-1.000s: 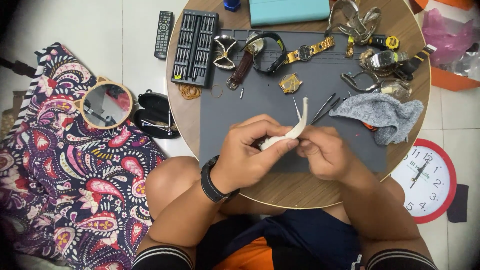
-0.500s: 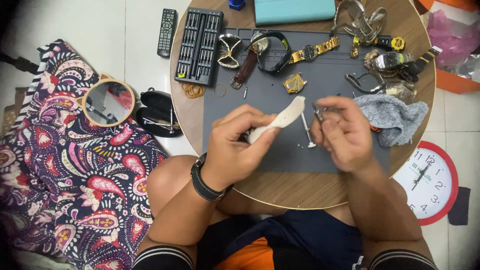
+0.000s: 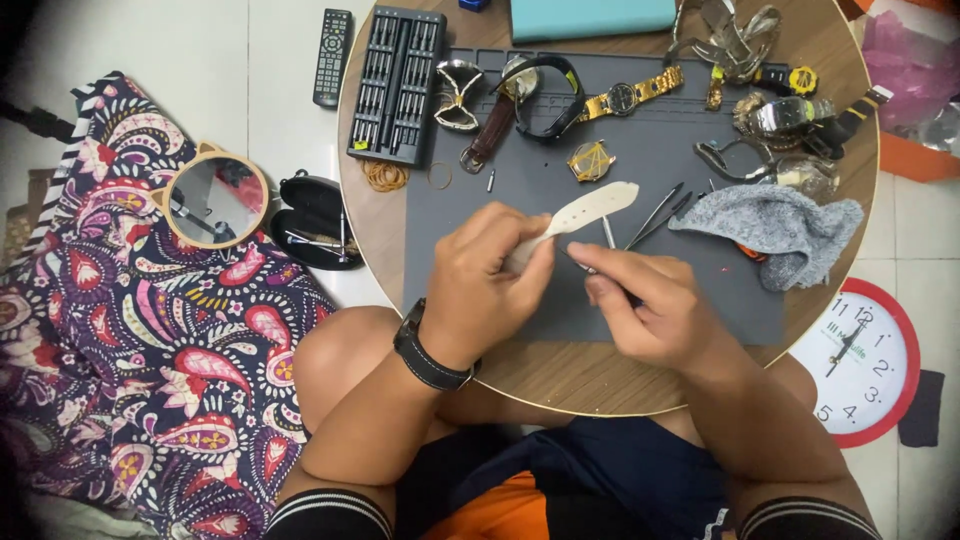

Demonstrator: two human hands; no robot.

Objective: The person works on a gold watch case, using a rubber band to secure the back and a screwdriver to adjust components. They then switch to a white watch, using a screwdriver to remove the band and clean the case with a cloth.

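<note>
Head view: the cream watch strap (image 3: 585, 212) lies with its long axis slanting from near-left to far-right, its rounded free tip pointing far-right toward the grey cloth (image 3: 775, 228). It is a pale, flat, narrow band, slightly matte, wider toward the tip; its near end is hidden inside the left hand (image 3: 487, 272). The strap is held just above the dark grey mat (image 3: 520, 160) near the middle of the round wooden surface (image 3: 590, 375).

The left hand is closed around the strap's near end, thumb and fingers pinching it, knuckles up, wrist bent toward the middle; a black wristwatch (image 3: 432, 350) sits on that wrist. The right hand (image 3: 650, 300) is curled narrow around a thin dark tool (image 3: 598, 270), whose tip lies just beside the strap's underside; whether it touches cannot be told. Both forearms come in from the near edge over bent knees.

Far on the mat lie a gold watch (image 3: 628, 97), a black screwdriver set (image 3: 397, 85) and tweezers (image 3: 657, 214).
</note>
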